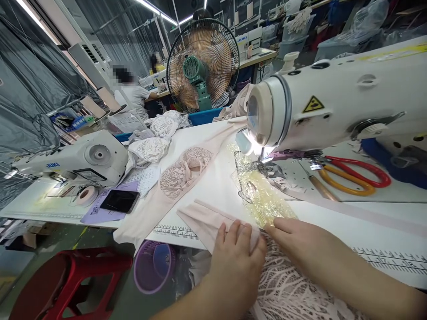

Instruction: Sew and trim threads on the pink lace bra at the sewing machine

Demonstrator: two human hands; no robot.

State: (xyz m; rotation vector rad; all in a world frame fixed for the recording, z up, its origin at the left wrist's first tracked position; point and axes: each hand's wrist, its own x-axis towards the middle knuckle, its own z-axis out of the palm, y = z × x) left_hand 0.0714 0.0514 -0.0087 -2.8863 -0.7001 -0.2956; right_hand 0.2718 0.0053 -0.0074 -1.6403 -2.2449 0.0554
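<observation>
At the table's front edge my left hand (pixel 235 255) rests on a pale pink fabric piece (pixel 203 218), fingertips pressed on it and thumb at its right edge. My right hand (pixel 296 238) lies beside it, fingers closed together at the fabric's edge near crinkled yellowish film (pixel 256 195). A white lace garment (pixel 293 284) hangs below my hands, partly hidden by my arms. Beyond the film stands a sewing machine (pixel 320 102), its lamp lit over the needle area. Another pale pink piece with lace cups (pixel 187 173) lies across the table to the left.
Red-and-orange-handled scissors (pixel 350 178) lie under the machine arm. Left are a phone (pixel 119 201), a tape roll (pixel 86 195) and a second sewing machine (pixel 73 158). A purple bin (pixel 154 266) and red stool (pixel 76 280) stand below. A large fan (pixel 203 66) and co-workers are behind.
</observation>
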